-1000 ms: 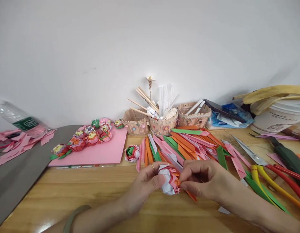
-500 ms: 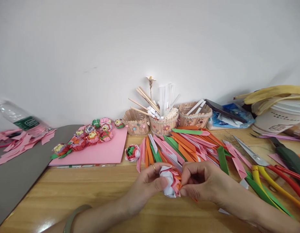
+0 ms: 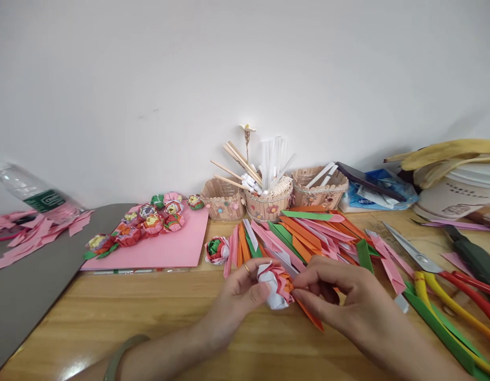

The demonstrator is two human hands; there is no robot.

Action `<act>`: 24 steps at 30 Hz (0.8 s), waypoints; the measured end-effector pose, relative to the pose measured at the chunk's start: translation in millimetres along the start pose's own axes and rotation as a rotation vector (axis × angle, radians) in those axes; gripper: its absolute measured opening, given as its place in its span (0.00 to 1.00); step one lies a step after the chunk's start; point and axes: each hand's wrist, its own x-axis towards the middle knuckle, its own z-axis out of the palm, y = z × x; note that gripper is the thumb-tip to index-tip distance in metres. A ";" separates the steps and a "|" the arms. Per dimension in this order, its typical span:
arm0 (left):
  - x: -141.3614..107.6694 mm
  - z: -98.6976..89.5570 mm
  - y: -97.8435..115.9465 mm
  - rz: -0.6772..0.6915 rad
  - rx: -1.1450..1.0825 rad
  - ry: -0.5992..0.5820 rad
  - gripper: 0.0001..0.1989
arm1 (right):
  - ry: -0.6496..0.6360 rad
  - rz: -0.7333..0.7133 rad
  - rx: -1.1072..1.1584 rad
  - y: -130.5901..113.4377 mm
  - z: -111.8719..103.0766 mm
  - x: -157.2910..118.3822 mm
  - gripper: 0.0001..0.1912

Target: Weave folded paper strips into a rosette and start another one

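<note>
Woodgrain tabletop (image 3: 157,312) underlies hands (image 3: 237,296) pinching a layered paper flower (image 3: 277,296).

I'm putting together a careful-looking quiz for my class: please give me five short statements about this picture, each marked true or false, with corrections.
1. The left hand holds a paper flower. True.
2. The scissors are in the right hand. False: the scissors lie on the table, and the right hand is at the flower's orange side.
3. Three baskets stand in a row. True.
4. The bracelet is on the right arm. False: the bracelet is on the left arm.
5. A bottle is left of the pink sheet. True.
</note>
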 end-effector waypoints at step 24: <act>-0.2 3.0 8.6 -0.029 -0.261 -0.101 0.19 | 0.242 -0.421 -0.172 0.1 0.3 -9.1 0.10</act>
